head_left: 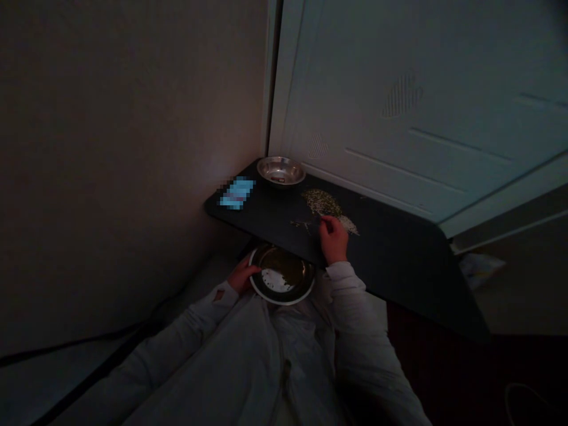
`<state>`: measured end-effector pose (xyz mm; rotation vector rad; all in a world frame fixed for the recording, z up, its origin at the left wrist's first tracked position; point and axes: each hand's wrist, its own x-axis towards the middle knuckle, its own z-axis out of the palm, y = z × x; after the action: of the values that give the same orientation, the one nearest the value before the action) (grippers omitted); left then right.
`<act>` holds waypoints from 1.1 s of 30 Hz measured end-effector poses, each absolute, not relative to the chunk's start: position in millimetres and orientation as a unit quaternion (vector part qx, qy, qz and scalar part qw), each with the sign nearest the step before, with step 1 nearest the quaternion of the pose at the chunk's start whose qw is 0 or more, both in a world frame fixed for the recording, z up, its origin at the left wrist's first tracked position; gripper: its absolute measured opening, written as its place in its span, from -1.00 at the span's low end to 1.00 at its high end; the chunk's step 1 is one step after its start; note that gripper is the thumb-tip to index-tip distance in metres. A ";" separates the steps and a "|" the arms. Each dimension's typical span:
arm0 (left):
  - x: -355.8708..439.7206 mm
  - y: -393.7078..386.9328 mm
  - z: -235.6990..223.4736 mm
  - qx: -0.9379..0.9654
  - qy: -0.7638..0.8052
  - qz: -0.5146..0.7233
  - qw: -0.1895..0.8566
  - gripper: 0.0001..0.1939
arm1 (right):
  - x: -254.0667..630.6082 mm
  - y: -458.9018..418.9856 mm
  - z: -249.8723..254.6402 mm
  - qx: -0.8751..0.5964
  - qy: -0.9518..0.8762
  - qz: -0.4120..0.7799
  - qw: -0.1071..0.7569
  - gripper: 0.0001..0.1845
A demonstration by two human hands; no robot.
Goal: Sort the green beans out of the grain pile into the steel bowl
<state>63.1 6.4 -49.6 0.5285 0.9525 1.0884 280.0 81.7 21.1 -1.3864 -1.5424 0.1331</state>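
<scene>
Grains [329,206] lie loose on the surface [399,254], light and scattery; my right hand [333,238] pinches at them, while my left hand [242,276] clasps the plate [281,276] rim at the surface edge.

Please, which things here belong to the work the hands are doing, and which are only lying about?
In use:
- left hand, holding the plate at the table edge
- right hand, fingertips at the pile of small grains

Lying about:
- steel bowl near the door
- lit blue thing on the dark table
</scene>
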 end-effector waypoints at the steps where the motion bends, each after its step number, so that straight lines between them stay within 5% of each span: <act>1: 63.0 6.2 -49.3 0.240 0.429 0.492 0.719 -0.39 | 279.9 81.5 21.2 -0.576 -0.641 0.054 0.504 -0.76; 33: 63.3 5.0 -48.0 0.236 0.439 0.493 0.713 -0.37 | 277.8 78.3 22.1 -0.579 -0.658 0.063 0.477 -0.76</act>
<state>63.3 5.0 -48.0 0.5239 0.9719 1.0934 277.8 78.3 22.1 -1.4139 -1.6070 0.1540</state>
